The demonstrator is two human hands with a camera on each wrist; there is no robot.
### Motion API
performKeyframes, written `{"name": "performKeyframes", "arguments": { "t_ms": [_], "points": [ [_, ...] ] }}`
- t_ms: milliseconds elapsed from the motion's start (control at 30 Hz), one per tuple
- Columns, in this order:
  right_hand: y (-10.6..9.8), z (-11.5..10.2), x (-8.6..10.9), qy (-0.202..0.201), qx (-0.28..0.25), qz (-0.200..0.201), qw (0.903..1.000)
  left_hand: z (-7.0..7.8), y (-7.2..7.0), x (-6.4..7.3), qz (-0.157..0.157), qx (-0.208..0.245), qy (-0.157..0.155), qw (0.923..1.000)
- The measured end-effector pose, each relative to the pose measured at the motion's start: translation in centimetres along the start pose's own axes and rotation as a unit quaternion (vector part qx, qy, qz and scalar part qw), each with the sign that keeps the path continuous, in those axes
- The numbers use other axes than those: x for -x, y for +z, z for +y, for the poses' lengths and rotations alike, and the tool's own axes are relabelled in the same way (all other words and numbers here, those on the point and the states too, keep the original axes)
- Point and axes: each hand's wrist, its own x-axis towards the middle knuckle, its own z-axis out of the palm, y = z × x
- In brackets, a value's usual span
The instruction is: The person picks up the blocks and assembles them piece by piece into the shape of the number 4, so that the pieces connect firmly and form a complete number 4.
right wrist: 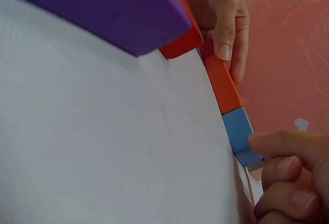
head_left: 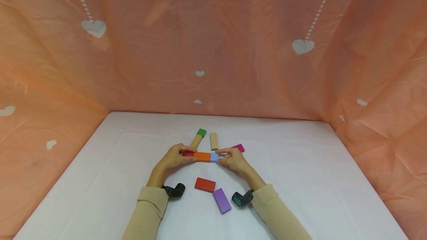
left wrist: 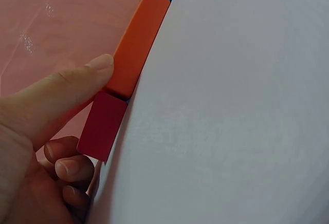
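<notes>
A crimson block (head_left: 189,154), an orange block (head_left: 202,157) and a light blue block (head_left: 214,157) stand end to end in a row on the white table. My left hand (head_left: 176,156) pinches the orange block's left end, its thumb (left wrist: 100,64) close to the seam with the crimson block. At the row's other end, my right hand (head_left: 235,159) holds the blue block between thumb and forefinger. The right wrist view shows the thumb (right wrist: 272,142) against the blue block's side, with the other fingers curled below. Part of the crimson block is hidden by the left fingers.
Behind the row lie a plain wooden block (head_left: 196,141) touching a green block (head_left: 201,132), another wooden block (head_left: 214,141) and a magenta block (head_left: 239,147). Nearer me are a red block (head_left: 205,184) and a purple block (head_left: 221,200). Orange cloth (head_left: 217,47) surrounds the table.
</notes>
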Motion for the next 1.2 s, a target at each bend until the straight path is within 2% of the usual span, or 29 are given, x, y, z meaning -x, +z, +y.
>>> {"name": "performKeyframes", "arguments": {
  "t_ms": [367, 533, 900, 1200],
  "points": [
    [0.2, 0.1, 0.1, -0.012, 0.002, 0.006, 0.9999, -0.2, -0.1, 0.0, -0.002, 0.008, 0.004, 1.0000],
    [-0.1, 0.0, 0.3, -0.022, 0.019, 0.015, 0.9995, -0.3, 0.0, -0.1, -0.004, 0.012, 0.004, 0.9999],
    [-2.4, -0.2, 0.5, -0.047, 0.110, 0.012, 0.9928, -0.4, 0.0, -0.2, -0.001, 0.004, 0.011, 0.9999],
    [-4.1, 0.2, 0.4, -0.058, 0.110, 0.021, 0.9920, -0.2, 0.1, -0.2, -0.001, 0.007, 0.000, 1.0000]
  ]
}}
